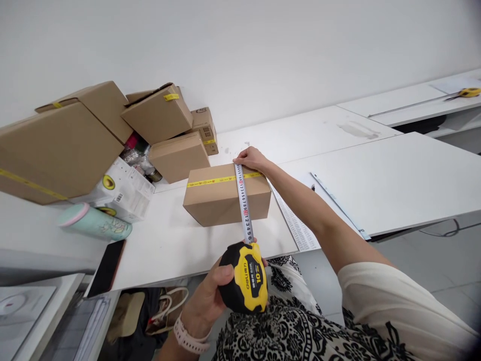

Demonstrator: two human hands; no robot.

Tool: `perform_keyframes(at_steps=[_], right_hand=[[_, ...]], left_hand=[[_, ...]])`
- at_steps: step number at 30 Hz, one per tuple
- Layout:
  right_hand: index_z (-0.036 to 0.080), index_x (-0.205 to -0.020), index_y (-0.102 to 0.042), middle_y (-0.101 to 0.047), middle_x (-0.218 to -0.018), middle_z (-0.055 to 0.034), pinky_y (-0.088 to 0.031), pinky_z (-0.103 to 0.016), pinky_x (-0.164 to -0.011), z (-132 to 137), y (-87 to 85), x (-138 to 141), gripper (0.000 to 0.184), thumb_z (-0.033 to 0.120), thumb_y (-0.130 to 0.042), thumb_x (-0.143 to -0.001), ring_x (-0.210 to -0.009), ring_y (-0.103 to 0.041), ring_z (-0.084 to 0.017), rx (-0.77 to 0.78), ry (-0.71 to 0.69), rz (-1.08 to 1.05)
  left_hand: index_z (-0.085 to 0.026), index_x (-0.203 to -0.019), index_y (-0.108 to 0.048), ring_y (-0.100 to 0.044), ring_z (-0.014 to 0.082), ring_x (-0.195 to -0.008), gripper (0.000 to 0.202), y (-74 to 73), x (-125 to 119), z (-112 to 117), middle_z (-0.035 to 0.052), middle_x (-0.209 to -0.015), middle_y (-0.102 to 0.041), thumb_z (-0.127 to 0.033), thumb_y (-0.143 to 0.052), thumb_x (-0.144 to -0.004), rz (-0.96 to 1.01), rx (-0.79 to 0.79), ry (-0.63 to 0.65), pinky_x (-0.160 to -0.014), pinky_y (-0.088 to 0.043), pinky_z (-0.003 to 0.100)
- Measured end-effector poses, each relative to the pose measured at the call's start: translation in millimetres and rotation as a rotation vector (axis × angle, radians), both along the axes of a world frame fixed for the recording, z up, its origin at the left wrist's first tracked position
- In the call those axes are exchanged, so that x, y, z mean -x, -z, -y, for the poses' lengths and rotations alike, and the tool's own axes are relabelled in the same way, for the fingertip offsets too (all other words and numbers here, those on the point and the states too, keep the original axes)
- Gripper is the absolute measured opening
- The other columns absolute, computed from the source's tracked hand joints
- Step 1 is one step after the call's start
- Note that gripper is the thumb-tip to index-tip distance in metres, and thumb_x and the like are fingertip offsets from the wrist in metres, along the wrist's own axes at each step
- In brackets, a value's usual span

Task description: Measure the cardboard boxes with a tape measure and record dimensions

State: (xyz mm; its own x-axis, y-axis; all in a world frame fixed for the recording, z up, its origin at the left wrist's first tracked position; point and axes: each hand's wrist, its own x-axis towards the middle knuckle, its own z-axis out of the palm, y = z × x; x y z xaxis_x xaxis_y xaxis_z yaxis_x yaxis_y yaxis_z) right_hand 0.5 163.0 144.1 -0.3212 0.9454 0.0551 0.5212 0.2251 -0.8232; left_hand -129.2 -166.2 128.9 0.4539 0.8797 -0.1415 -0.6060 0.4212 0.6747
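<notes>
My left hand [210,291] is closed round a yellow and black tape measure [251,281], held just off the table's front edge. Its blade [243,200] is drawn out across the top of a closed cardboard box [212,208] with yellow tape along it. At the box's far edge, my right hand [251,158] pinches the end of the blade between thumb and fingers. The blade runs from there over the box's near edge, down to the case.
More cardboard boxes [45,150] are stacked at the left, beside a mint bottle [95,220] and a black phone [107,268]. On the white table [158,250], a printed sheet [296,225] and a ruler [338,204] lie right of the box. Another tape measure [469,93] rests far right.
</notes>
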Motion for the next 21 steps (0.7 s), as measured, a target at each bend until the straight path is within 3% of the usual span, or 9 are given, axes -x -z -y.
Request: perform_keyframes(at_steps=[10,13,16,19,21], right_hand=[[0.017,-0.067,-0.071,-0.067,-0.071,-0.0033,-0.043,-0.032,-0.069,-4.0,3.7,-0.5,0.021,0.035,-0.073,-0.079,-0.069,-0.057,-0.016,-0.016,0.002,-0.042],[0.017,-0.068,-0.070,-0.066,-0.073,-0.0036,-0.044,-0.033,-0.073,0.3,-1.8,-6.2,0.021,0.034,-0.071,-0.081,-0.072,-0.058,-0.017,-0.132,0.019,-0.133],[0.018,-0.067,-0.069,-0.067,-0.081,-0.0043,-0.047,-0.035,-0.082,37.0,-17.0,-14.0,0.022,0.032,-0.069,-0.084,-0.080,-0.058,-0.017,-0.328,-0.047,-0.304],[0.022,-0.070,-0.070,-0.068,-0.086,-0.0036,-0.046,-0.040,-0.092,106.9,-31.9,-24.8,0.022,0.034,-0.067,-0.088,-0.091,-0.059,-0.019,-0.496,-0.183,-0.386],[0.026,-0.075,-0.072,-0.070,-0.090,-0.0027,-0.047,-0.039,-0.091,150.9,-33.8,-38.0,0.020,0.035,-0.065,-0.091,-0.094,-0.061,-0.019,-0.500,-0.359,-0.394]], left_hand=[[-0.017,-0.147,-0.046,-0.067,0.0312,-0.107,0.079,1.7,1.1,1.0,0.0161,-0.120,-0.069,-0.045,-0.072,-0.079,-0.054,0.053,-0.011,-0.089,-0.056,0.044],[-0.019,-0.147,-0.046,-0.065,0.0305,-0.107,0.081,-1.0,5.5,1.1,0.0159,-0.123,-0.067,-0.041,-0.076,-0.076,-0.156,0.040,-0.034,-0.085,-0.056,0.040],[-0.024,-0.151,-0.041,-0.063,0.0301,-0.107,0.096,-6.0,8.1,-0.6,0.0139,-0.128,-0.064,-0.038,-0.085,-0.066,-0.288,0.000,-0.044,-0.086,-0.054,0.040],[-0.030,-0.156,-0.031,-0.062,0.0303,-0.106,0.114,-15.6,7.0,-5.2,0.0130,-0.134,-0.060,-0.039,-0.091,-0.059,-0.477,-0.084,-0.083,-0.087,-0.052,0.043],[-0.031,-0.157,-0.028,-0.062,0.0325,-0.106,0.119,-25.8,7.1,-10.9,0.0141,-0.137,-0.058,-0.041,-0.093,-0.058,-0.646,-0.174,-0.136,-0.084,-0.054,0.045]])
